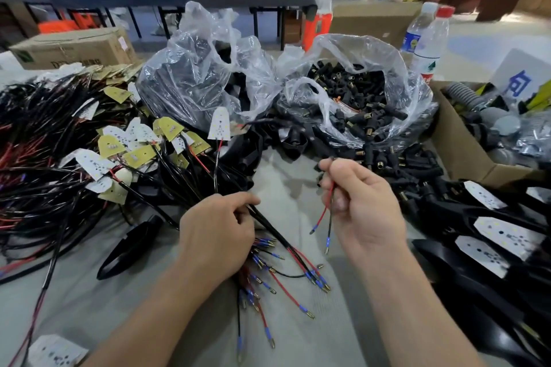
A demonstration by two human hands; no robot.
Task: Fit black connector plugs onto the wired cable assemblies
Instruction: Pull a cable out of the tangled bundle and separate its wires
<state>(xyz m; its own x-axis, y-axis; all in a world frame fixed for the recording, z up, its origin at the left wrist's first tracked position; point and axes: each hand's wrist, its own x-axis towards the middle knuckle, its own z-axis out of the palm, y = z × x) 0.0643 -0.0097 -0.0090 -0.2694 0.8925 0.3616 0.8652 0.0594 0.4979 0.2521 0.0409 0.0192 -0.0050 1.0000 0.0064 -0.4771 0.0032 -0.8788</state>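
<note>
Left hand (217,231) around cable bundle (272,228); right hand (365,207) around single cable (329,217)

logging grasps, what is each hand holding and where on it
Left-hand grip: the black cable bundle, just above its terminal ends. Right-hand grip: a red-and-black wire pair, pinched above its dangling terminals.

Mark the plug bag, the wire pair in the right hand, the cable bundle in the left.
plug bag (372,45): head view, clear plastic upper rim.
wire pair (323,214): head view, red wire, mid-length.
cable bundle (269,226): head view, black sheath above the terminals.
</note>
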